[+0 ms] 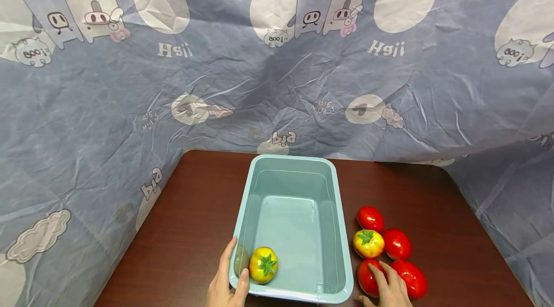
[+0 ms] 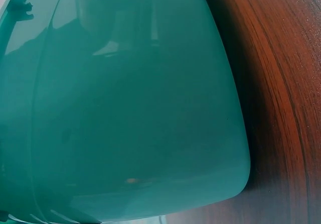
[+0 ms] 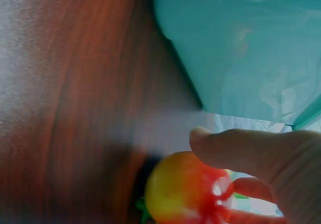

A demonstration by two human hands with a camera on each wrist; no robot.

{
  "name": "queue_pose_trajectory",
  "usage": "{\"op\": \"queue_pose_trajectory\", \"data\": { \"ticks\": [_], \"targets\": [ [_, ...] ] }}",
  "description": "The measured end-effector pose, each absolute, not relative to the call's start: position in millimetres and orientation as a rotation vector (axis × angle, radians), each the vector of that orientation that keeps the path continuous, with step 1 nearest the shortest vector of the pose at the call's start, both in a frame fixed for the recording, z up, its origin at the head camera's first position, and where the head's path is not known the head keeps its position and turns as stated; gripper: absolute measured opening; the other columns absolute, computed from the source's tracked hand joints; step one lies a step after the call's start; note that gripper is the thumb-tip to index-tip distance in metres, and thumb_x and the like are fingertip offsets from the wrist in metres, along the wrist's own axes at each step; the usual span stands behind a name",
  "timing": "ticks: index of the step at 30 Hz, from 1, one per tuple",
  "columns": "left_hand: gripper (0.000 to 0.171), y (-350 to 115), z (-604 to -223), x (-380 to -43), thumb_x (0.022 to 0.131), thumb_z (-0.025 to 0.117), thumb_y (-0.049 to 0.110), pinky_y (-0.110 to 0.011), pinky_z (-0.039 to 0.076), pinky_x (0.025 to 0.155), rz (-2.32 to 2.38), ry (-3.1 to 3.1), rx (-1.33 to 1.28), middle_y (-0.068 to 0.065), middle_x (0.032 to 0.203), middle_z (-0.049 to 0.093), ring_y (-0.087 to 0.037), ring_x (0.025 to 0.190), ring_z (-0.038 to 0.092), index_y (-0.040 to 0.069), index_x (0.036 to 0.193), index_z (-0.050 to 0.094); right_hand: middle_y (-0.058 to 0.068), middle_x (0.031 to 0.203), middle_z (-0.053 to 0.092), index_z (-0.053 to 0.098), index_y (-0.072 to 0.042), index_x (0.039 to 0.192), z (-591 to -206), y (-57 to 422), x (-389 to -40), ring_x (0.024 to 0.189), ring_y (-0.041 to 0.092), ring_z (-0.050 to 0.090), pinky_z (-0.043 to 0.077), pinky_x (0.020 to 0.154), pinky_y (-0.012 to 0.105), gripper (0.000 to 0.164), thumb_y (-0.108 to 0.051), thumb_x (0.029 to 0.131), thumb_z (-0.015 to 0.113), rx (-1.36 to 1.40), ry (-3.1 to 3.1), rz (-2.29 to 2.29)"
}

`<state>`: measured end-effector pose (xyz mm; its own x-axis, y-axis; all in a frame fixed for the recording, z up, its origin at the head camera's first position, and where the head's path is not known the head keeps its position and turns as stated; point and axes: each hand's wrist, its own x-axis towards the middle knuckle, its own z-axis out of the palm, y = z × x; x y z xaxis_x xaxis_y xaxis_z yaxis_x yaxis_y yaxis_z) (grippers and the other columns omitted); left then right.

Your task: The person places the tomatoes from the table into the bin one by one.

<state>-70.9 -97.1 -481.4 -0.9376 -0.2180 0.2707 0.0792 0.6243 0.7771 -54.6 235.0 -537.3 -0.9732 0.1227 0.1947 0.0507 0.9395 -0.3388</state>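
Note:
My left hand holds the near left corner of a pale blue-green plastic basin, its thumb at the rim and the fingers along the outside. Inside that corner lies a yellow tomato with a green star-shaped top. To the right of the basin, my right hand has its fingers and thumb around a shiny tomato. From the side, in the right wrist view, this tomato shows red and yellow. The left wrist view is mostly the basin's outer wall, with the left hand out of sight.
Beside the right hand lies a red tomato. Beyond are a yellow tomato and two more red ones. Everything stands on a dark brown wooden table. A grey-blue cartoon-print cloth hangs behind and around it.

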Motion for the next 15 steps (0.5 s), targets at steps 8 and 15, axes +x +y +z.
{"op": "queue_pose_trajectory", "data": {
  "ticks": [8,15],
  "targets": [
    [0.068,-95.9,-480.2,-71.2,0.082,0.068,0.01,-0.035,0.056,0.073,-1.224,-2.507,0.125,-0.009,0.118,0.07,-0.02,0.095,0.069,0.026,0.145,0.047,0.024,0.125,0.041,0.053,0.003,0.127,-545.6,233.3,-58.8,0.107,0.05,0.047,0.051,0.081,0.06,0.082,-0.019,0.058,0.092,-0.137,-2.884,0.517],
    [0.067,-96.3,-480.0,-70.5,0.083,0.068,0.01,-0.033,0.056,0.07,-1.224,-2.525,0.12,-0.012,0.119,0.07,-0.022,0.095,0.069,0.024,0.145,0.047,0.026,0.117,0.04,0.052,-0.001,0.12,-560.2,227.2,-61.5,0.1,0.049,0.043,0.05,0.073,0.06,0.081,-0.006,0.05,0.092,-0.16,-2.707,0.472]
  ]
}}
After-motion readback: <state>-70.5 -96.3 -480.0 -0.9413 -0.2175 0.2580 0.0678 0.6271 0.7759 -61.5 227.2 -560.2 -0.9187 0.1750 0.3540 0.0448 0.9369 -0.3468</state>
